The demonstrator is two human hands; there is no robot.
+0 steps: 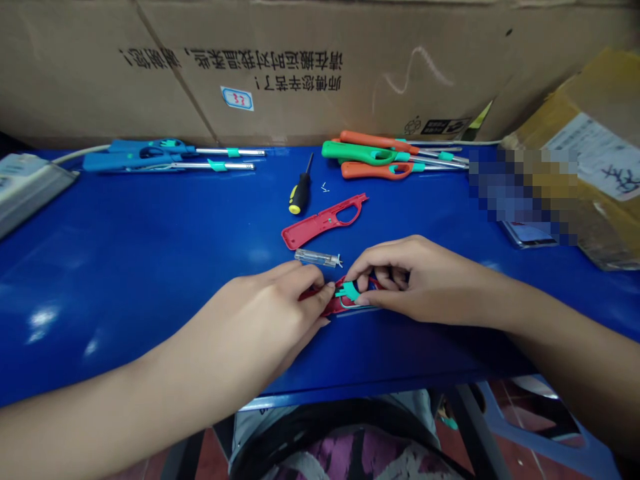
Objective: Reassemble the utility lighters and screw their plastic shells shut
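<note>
Head view: clear tube [315,258] and screwdriver [300,193] lie beyond both hands [287,300] [435,283].

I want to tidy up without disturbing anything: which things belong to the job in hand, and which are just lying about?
Apparently the job:
- red casing half, in the left hand
- teal piece, at the right hand
- loose red half
- clear tube
- probably the screwdriver

Seemingly just lying about:
- blue lighters
- orange lighters
- taped package
</note>
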